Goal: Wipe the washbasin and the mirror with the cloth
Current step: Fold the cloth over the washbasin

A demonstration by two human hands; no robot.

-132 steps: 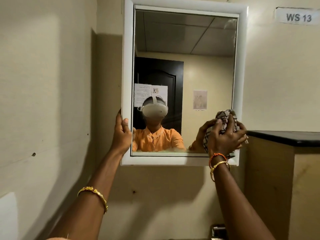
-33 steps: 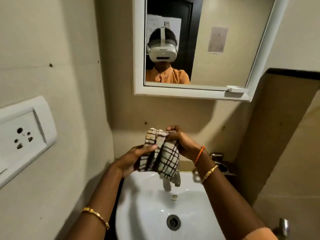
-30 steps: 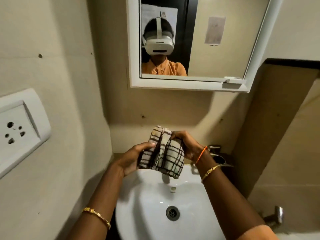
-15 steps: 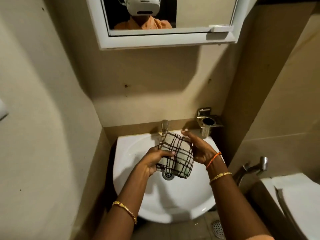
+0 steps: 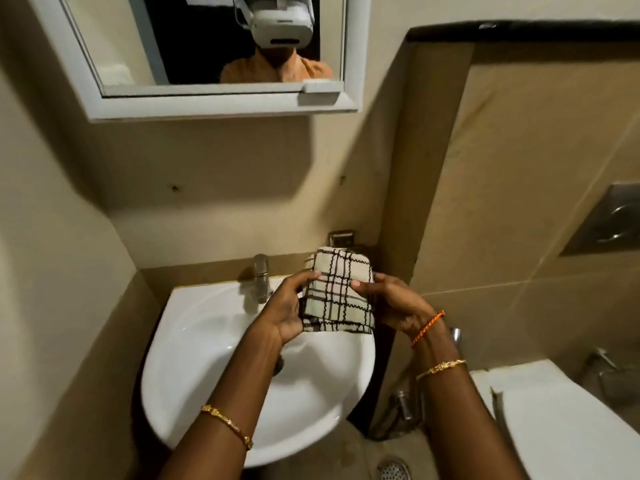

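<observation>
Woven checked cloth (image 5: 338,295), glossy white ceramic washbasin (image 5: 194,344), shiny metal tap (image 5: 261,277).

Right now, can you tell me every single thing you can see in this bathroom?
cloth: one, cream with dark checks, folded, held above the washbasin
washbasin: one, white, below the mirror
mirror: one, white frame, on the wall above
tap: one, silver, at the basin's back edge
metal holder: one, silver, on the wall behind the cloth
toilet: one, white, lower right
flush plate: one, grey, right wall
floor drain: one, silver, bottom
left hand: grips the cloth's left edge
right hand: grips its right edge
</observation>
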